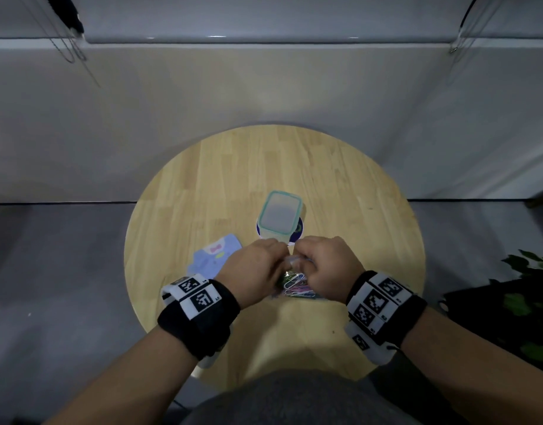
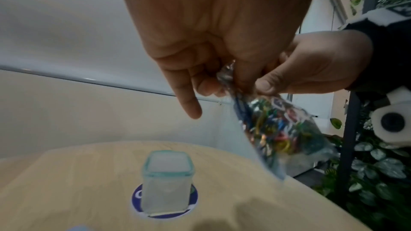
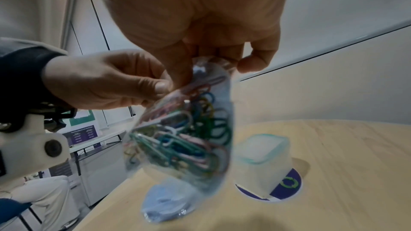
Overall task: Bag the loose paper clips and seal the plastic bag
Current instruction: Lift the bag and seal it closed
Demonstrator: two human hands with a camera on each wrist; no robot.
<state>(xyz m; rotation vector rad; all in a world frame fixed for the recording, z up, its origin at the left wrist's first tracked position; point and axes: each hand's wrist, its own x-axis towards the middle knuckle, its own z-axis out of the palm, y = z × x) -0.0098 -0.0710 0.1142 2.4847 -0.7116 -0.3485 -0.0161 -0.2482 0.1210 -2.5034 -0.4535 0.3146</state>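
Observation:
A clear plastic bag (image 3: 184, 138) full of coloured paper clips (image 2: 278, 129) hangs in the air above the round wooden table (image 1: 340, 185). Both hands hold it by its top edge. My left hand (image 1: 276, 262) pinches the left part of the bag mouth with thumb and fingers, its index finger sticking out loose. My right hand (image 1: 308, 262) pinches the right part, thumb against curled fingers. In the head view the clips (image 1: 294, 285) show just below the two hands. Whether the mouth is sealed is hidden by the fingers.
A frosted lidded container with a teal rim (image 1: 281, 216) stands on a round purple sticker just beyond the hands. A light blue shirt-shaped cloth (image 1: 215, 254) lies to the left. Green plants (image 1: 527, 289) stand right of the table.

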